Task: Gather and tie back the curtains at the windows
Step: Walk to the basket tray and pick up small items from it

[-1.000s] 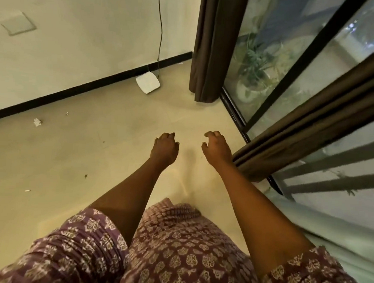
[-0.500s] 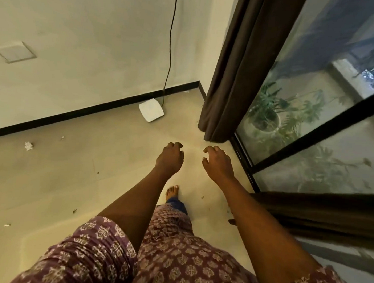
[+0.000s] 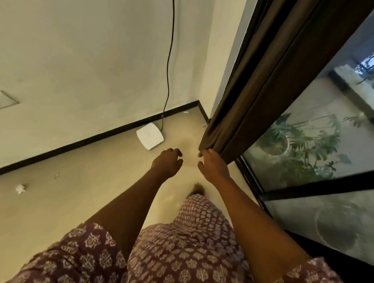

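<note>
Hanging in dark brown folds beside the corner of the room, the curtain (image 3: 270, 81) runs from the top of the view down to a hem just above the floor (image 3: 68, 199), against the left edge of the glass window (image 3: 326, 136) with its black frame. Through the glass a potted plant (image 3: 302, 139) shows outside. The pale wall (image 3: 78, 47) meets the cream floor along a black skirting line, and a thin black cable (image 3: 170, 52) drops down the wall to a white square device (image 3: 149, 136) lying on the floor near the skirting. The person's patterned purple garment (image 3: 185, 255) fills the bottom of the view. The right hand (image 3: 213, 164) is raised at the curtain's lower edge, fingers bent, its fingertips touching the hem; whether they pinch the cloth I cannot tell. The left hand (image 3: 168, 162) hovers just beside it, fingers loosely curled, holding nothing. A small scrap of crumpled paper (image 3: 20, 188) lies on the floor, well apart to the left.
</note>
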